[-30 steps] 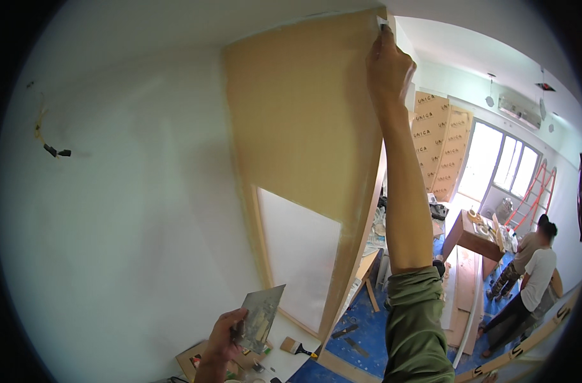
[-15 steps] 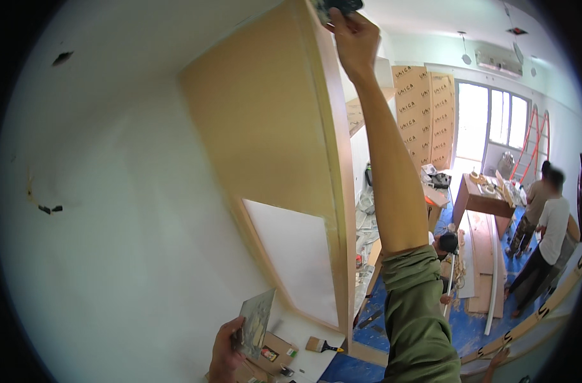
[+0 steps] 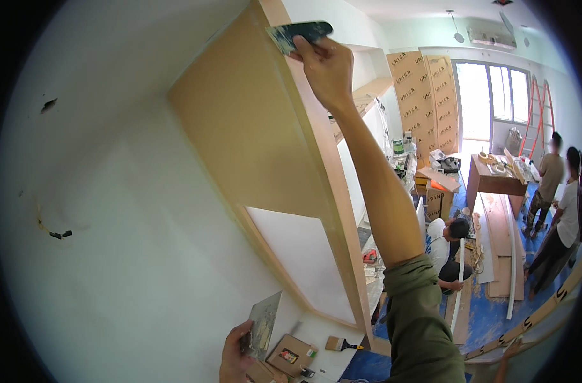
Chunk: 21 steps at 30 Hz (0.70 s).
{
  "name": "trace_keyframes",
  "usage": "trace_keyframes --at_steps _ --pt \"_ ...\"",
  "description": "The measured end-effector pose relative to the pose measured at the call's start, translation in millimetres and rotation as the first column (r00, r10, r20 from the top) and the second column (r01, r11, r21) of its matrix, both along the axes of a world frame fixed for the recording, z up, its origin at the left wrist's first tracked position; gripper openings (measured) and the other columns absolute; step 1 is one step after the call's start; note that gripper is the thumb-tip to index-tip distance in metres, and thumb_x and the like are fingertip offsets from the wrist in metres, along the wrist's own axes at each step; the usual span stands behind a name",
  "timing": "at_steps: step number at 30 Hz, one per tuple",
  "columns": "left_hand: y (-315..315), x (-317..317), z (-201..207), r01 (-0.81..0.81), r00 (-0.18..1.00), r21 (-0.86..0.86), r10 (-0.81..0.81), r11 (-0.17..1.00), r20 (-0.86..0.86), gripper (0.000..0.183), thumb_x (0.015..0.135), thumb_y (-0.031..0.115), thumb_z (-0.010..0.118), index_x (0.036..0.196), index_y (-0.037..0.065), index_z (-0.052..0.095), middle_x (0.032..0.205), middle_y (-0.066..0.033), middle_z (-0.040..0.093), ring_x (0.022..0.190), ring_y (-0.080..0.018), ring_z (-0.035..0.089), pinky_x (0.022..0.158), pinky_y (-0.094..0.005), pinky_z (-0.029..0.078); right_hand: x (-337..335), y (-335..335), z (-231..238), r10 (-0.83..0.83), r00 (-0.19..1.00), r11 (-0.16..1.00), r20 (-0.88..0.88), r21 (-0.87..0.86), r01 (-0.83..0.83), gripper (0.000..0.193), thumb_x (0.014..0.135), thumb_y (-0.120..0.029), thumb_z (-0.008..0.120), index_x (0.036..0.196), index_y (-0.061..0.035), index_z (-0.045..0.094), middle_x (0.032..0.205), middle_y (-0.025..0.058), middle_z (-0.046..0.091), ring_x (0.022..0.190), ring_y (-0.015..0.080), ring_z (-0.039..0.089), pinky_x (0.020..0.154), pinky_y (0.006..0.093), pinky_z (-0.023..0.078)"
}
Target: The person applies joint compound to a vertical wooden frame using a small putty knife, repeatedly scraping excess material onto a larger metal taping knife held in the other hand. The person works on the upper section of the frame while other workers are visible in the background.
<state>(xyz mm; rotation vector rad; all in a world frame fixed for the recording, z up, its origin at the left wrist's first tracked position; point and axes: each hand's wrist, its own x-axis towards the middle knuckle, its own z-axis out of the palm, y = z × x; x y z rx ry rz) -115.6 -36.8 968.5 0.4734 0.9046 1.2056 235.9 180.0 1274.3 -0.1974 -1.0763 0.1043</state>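
Note:
My right hand (image 3: 329, 73), raised high, is closed around a dark-handled putty knife (image 3: 313, 29). Its putty-smeared blade lies against the upper front edge of a tan wooden cabinet frame (image 3: 240, 121); whether it presses there I cannot tell. Low in the picture, my left hand (image 3: 235, 354) grips a flat metal plate (image 3: 265, 324) streaked with putty, held tilted upright. Below the tan panel, a white panel (image 3: 300, 255) is set within the frame.
A paintbrush (image 3: 342, 344) and a cardboard box (image 3: 292, 355) lie below. A person crouches (image 3: 439, 242) holding a white strip; others stand right by a cluttered table (image 3: 495, 185). A red ladder (image 3: 538, 121) leans beyond. Another hand (image 3: 513, 348) touches a curved board at lower right.
My right hand has come down and to the left with the putty knife, now fully in view. The view has shifted; the crouching person shows more, and the standing people appear farther right.

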Motion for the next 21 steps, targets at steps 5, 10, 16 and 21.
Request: trace_keyframes --at_steps 5,10,16,21 --pt "4.8 26.3 4.0 -0.139 0.982 -0.002 0.138 0.99 -0.128 0.022 0.088 0.02 0.059 0.095 -0.001 0.063 0.082 -0.0116 0.068 0.065 -0.0199 0.068 0.052 -0.0293 0.056 28.3 9.6 -19.9 0.29 0.948 0.955 -0.132 0.107 -0.278 0.02 0.09 -0.009 0.062 0.092 0.0101 0.064 0.086 0.0136 0.067 0.079 0.0192 0.068 0.072 0.028 0.057" --pt "3.5 19.1 -4.7 -0.044 0.992 -0.007 0.043 0.999 -0.117 0.021 0.089 0.019 0.058 0.095 0.0 0.063 0.081 -0.0116 0.068 0.063 -0.0194 0.067 0.051 -0.0296 0.056 35.9 -2.4 -40.0 0.356 0.913 0.934 -0.198 0.101 -0.342 0.018 0.089 -0.008 0.063 0.095 0.0088 0.06 0.089 0.0163 0.066 0.079 0.0184 0.066 0.079 0.0305 0.058" --pt "4.1 39.0 -6.3 -0.009 0.989 -0.046 0.003 0.999 -0.146 0.02 0.089 0.018 0.059 0.095 -0.001 0.062 0.08 -0.0119 0.068 0.061 -0.0197 0.066 0.05 -0.0286 0.054 33.7 -24.4 -118.9 0.459 0.831 0.871 -0.314 -0.026 -0.49 0.028 0.085 -0.012 0.067 0.102 0.0042 0.052 0.093 0.0174 0.065 0.078 0.0189 0.066 0.073 0.0281 0.054" --pt "12.4 58.3 -1.7 0.095 0.983 -0.082 -0.107 0.992 -0.15 0.019 0.09 0.018 0.058 0.093 0.0 0.062 0.082 -0.0117 0.068 0.064 -0.0194 0.067 0.053 -0.0284 0.054 26.5 -25.9 -200.1 0.439 0.765 0.853 -0.471 -0.049 -0.52 0.019 0.084 -0.009 0.068 0.093 0.0038 0.058 0.081 0.0071 0.065 0.07 0.0106 0.06 0.062 0.0227 0.047"
